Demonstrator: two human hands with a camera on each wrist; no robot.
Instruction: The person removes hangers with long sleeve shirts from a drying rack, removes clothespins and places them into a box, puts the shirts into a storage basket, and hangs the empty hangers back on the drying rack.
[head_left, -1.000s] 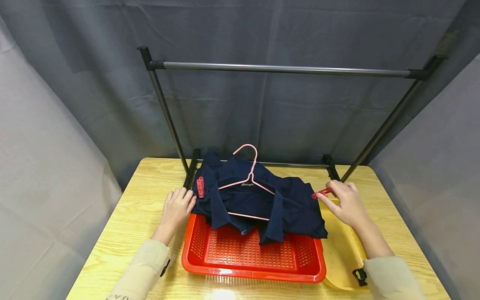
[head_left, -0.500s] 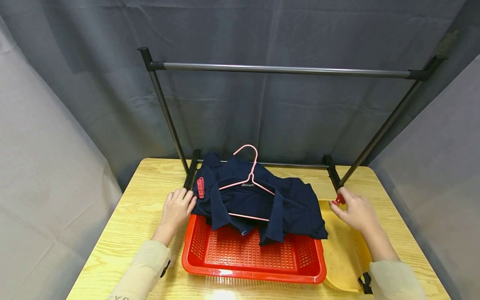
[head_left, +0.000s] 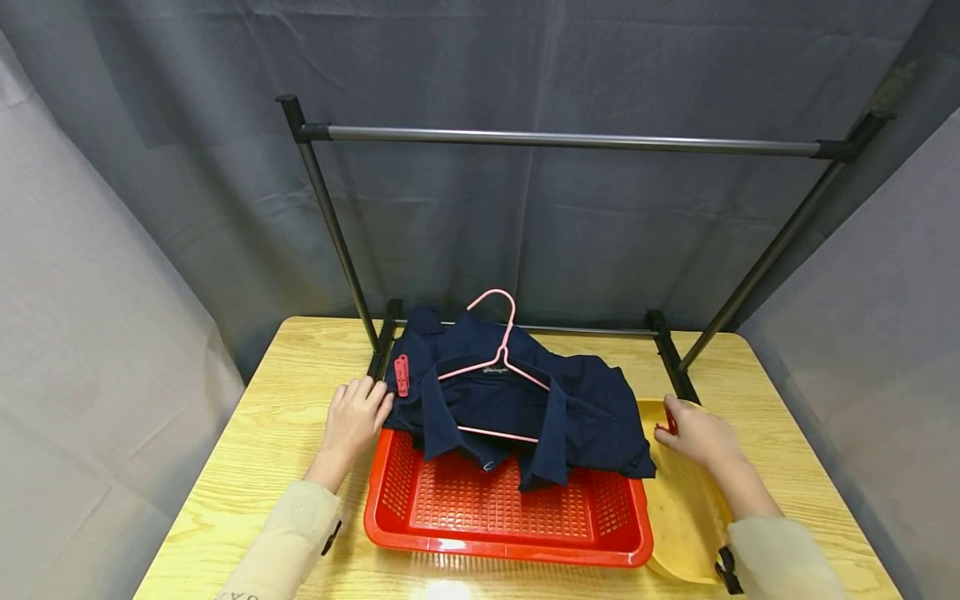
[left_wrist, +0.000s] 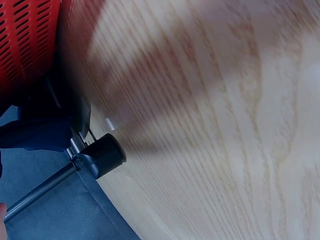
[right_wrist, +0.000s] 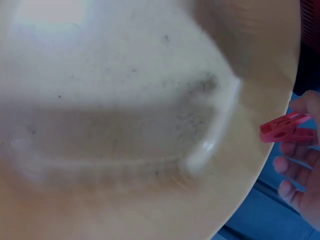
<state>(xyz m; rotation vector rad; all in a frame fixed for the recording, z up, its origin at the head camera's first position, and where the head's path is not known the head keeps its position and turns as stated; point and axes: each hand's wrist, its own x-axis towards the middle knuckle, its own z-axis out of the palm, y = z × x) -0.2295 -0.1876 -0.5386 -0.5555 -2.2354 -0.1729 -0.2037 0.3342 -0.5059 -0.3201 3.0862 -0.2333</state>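
Observation:
A navy collared shirt (head_left: 600, 408) lies over the back of a red perforated basket (head_left: 510, 557), with a pink hanger (head_left: 504, 335) inside its neck. One red clothespin (head_left: 401, 376) sits on the shirt's left side. Beside it, my left hand (head_left: 357, 417) rests with relaxed fingers at the shirt's left edge; its fingertips are partly hidden. My right hand (head_left: 705, 435) pinches another red clothespin (right_wrist: 285, 129) between thumb and fingers. That hand is over the back part of a yellow basin (head_left: 686, 517), and the right wrist view shows the clothespin near the basin's rim.
A dark metal rack with a horizontal bar (head_left: 562, 139) stands at the back of the wooden table (head_left: 247, 467). Its feet flank the shirt. Grey curtain (head_left: 420, 225) hangs behind, and pale panels (head_left: 97, 333) close off both sides.
My right hand has moved away from the shirt's right side to over the yellow basin, carrying the clothespin. The left hand, shirt and hanger have stayed put.

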